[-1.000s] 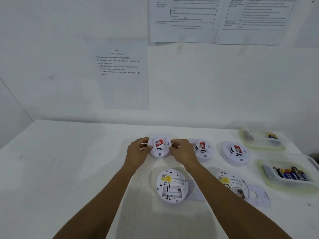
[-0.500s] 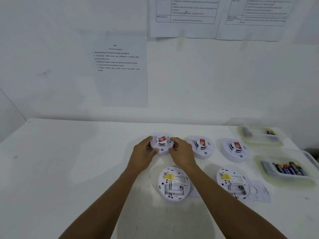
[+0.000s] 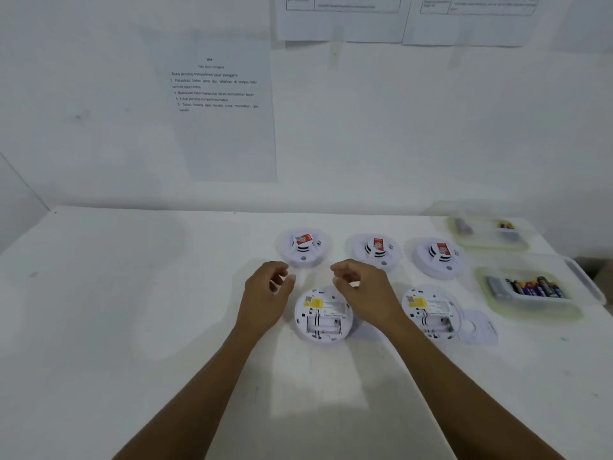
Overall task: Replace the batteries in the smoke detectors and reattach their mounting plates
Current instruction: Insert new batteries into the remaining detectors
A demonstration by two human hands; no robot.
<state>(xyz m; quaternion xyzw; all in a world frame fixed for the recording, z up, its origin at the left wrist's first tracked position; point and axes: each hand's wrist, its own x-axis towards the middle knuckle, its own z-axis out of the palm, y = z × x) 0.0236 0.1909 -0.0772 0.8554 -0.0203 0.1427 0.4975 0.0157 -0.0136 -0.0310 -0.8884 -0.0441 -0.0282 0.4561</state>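
Hands hold nothing: left hand [image 3: 265, 295] and right hand [image 3: 363, 292], fingers loosely curled, hover between face-up detector [image 3: 303, 248] and upturned detector [image 3: 322, 316].

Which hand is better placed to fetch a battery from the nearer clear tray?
Right hand: the clear plastic tray of batteries lies on its side and it holds nothing; the left hand would have to cross over.

Smoke detectors [image 3: 304, 249] white plastic; table [image 3: 132, 293] matt.
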